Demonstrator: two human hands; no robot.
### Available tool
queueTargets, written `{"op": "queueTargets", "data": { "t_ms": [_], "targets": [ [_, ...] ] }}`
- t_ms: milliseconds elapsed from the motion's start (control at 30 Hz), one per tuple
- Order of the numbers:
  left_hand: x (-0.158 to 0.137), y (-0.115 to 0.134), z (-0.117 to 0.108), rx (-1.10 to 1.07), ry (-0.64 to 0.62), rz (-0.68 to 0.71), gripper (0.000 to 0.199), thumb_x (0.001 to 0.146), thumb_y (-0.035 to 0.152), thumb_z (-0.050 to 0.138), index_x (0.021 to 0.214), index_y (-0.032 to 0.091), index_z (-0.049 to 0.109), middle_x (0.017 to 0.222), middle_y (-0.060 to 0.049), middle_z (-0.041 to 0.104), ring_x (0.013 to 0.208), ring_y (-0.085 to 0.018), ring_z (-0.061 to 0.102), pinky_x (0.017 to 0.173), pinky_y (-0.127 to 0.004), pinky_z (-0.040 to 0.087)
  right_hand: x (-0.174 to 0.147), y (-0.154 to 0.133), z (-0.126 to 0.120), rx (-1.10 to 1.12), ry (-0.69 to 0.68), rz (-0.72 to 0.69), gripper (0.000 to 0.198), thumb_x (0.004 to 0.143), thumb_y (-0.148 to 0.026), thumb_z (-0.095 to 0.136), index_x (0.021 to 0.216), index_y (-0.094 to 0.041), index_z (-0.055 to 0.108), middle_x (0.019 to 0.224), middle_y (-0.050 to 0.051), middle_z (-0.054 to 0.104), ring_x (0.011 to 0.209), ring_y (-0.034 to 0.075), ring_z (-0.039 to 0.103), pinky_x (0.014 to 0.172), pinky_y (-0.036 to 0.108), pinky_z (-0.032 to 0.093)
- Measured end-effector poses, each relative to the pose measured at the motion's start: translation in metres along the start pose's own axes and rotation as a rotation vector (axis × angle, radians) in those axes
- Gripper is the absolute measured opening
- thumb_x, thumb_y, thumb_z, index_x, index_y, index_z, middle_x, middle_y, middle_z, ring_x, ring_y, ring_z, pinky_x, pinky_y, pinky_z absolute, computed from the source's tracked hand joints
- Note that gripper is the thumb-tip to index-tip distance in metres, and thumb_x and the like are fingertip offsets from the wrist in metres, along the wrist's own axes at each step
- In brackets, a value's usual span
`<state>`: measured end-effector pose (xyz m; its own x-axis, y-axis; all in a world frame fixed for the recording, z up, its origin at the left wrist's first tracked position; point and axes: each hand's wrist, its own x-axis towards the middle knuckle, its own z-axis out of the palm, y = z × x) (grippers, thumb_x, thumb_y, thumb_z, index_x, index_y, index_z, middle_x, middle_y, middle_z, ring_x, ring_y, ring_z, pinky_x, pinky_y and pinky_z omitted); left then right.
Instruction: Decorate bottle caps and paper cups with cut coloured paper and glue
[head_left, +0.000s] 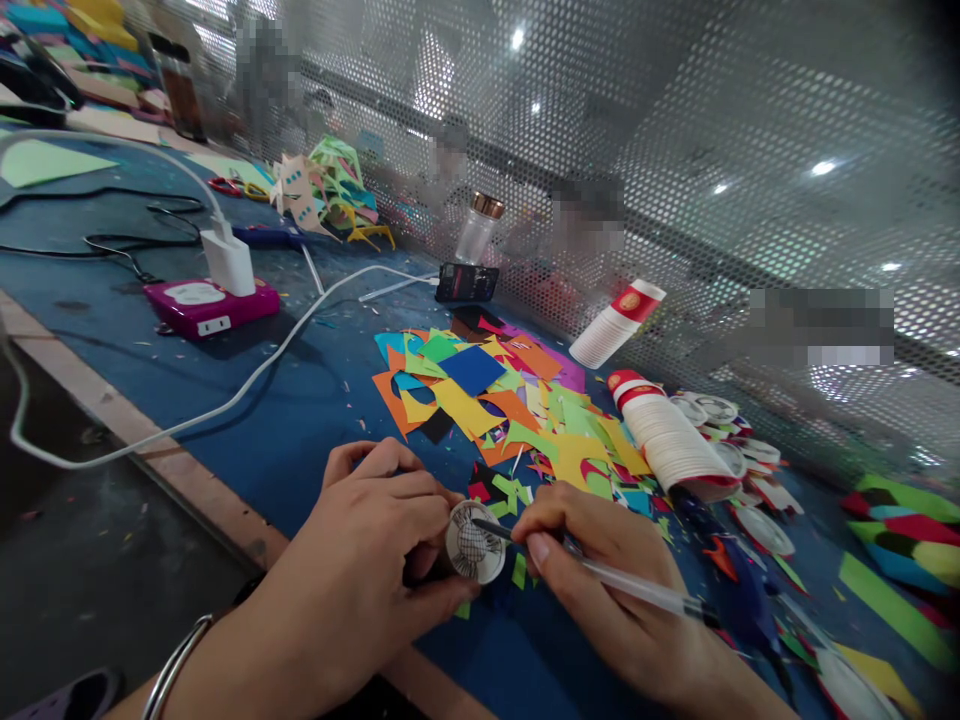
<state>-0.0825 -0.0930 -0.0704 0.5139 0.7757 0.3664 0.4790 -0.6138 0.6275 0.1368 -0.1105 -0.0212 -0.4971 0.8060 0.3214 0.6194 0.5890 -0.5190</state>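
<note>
The left hand (pixel 375 545) grips a small round white piece with a raised rim and dark lines drawn on its face (pixel 480 558), fingers curled behind it and thumb at its lower edge. The piece is positioned near the front edge of the blue tabletop (pixel 315 400), with its marked face turned toward the right hand (pixel 600 560). The right hand holds a slim pen with a clear barrel and dark tip (pixel 637 588), pinched between thumb and fingers; the tip lies over the upper part of the marked face, and contact cannot be confirmed. Beyond the hands is a loose pile of multicoloured paper scraps (pixel 471 370). Right of the pile lies a stack of white paper cups with red ends (pixel 671 435). A magenta power block (pixel 259 298) is at the left, and a dark phone (pixel 466 283) stands behind the pile.
</note>
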Motion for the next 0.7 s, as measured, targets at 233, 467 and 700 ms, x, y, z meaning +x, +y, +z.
{"op": "queueTargets", "data": {
  "t_ms": [233,467,700],
  "targets": [
    [0.0003,0.0002,0.0002,0.002,0.008,-0.010,0.036,0.077,0.033,0.081,0.061,0.020,0.051,0.073,0.006,0.067,0.087,-0.020,0.052,0.086,-0.040,0.025,0.0007,0.0021,0.0039,-0.004,0.019,-0.003,0.020,0.095,-0.017,0.045,0.085,-0.019,0.063,0.067,-0.001,0.060,0.055,0.011,0.054,0.051,0.027,0.040],
    [-0.0007,-0.0004,0.0005,0.002,0.013,-0.007,0.036,0.078,0.035,0.080,0.061,0.020,0.051,0.072,0.006,0.066,0.087,-0.020,0.052,0.086,-0.040,0.025,0.0002,0.0012,0.0035,0.003,0.022,-0.012,0.019,0.095,-0.017,0.046,0.085,-0.019,0.062,0.066,-0.001,0.058,0.055,0.011,0.053,0.050,0.027,0.039],
    [0.0006,-0.0020,0.0010,-0.010,0.009,-0.001,0.035,0.078,0.035,0.080,0.062,0.020,0.052,0.074,0.007,0.067,0.088,-0.021,0.053,0.086,-0.041,0.025,0.0008,0.0017,0.0040,0.019,0.010,-0.010,0.019,0.094,-0.016,0.046,0.085,-0.019,0.062,0.066,-0.001,0.059,0.055,0.011,0.053,0.050,0.027,0.039]
  ]
}}
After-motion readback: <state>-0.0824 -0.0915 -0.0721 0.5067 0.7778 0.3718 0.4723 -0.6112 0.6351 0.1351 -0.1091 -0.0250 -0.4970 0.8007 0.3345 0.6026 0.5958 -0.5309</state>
